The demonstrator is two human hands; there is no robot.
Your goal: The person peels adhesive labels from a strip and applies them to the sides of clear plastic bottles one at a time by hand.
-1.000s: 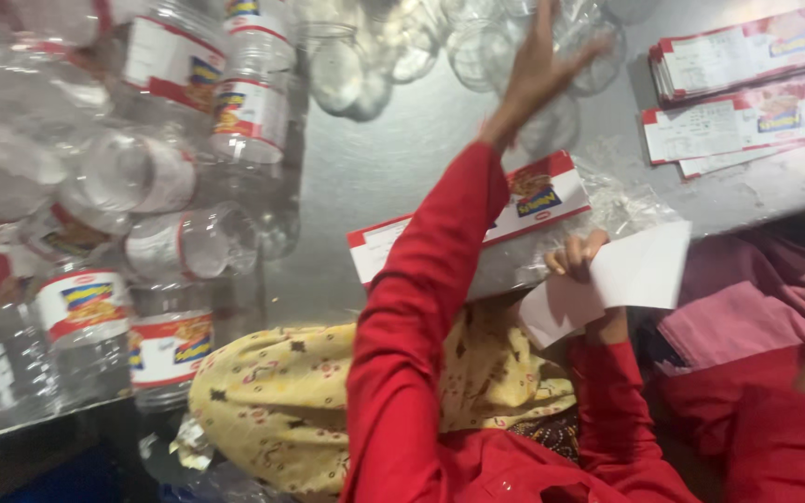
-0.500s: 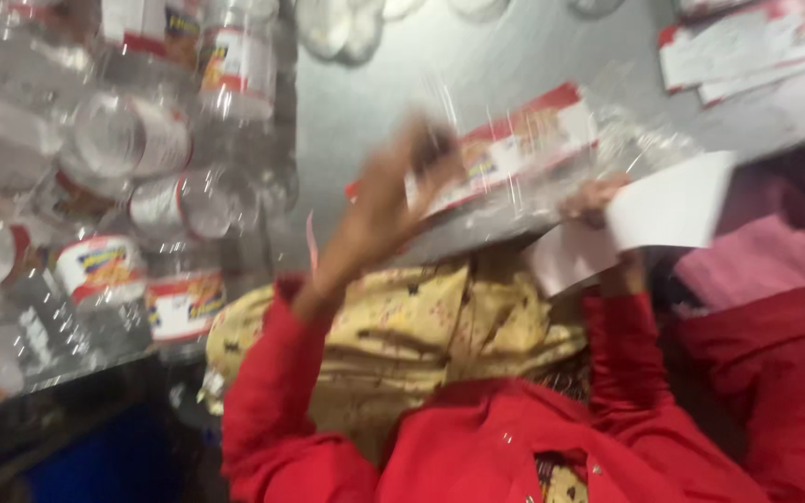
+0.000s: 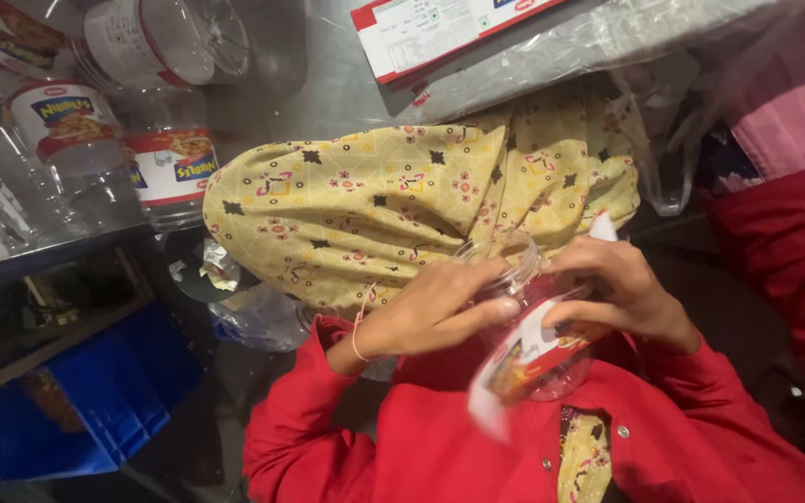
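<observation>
Close to my chest I hold a clear plastic jar (image 3: 540,373) with both hands, its open mouth tilted up and away from me. My left hand (image 3: 430,312) grips it from the left, fingers across its side. On the right, my right hand (image 3: 621,291) wraps it with the thumb pressing a red, white and yellow label (image 3: 525,359) against the wall. The label's lower end hangs loose and blurred. Both my sleeves are red. A yellow patterned cloth (image 3: 375,205) lies just beyond the jar.
Several clear labelled jars (image 3: 165,154) crowd the metal table (image 3: 319,84) at the upper left. A stack of red-edged labels (image 3: 440,28) in clear wrap lies at the top. A blue crate (image 3: 95,401) sits lower left. Pink and red cloth (image 3: 784,158) fills the right side.
My left hand, stretched out toward the far jars a second ago, has drawn back to my chest. Both hands now hold a jar with the label on it. The view has tilted down.
</observation>
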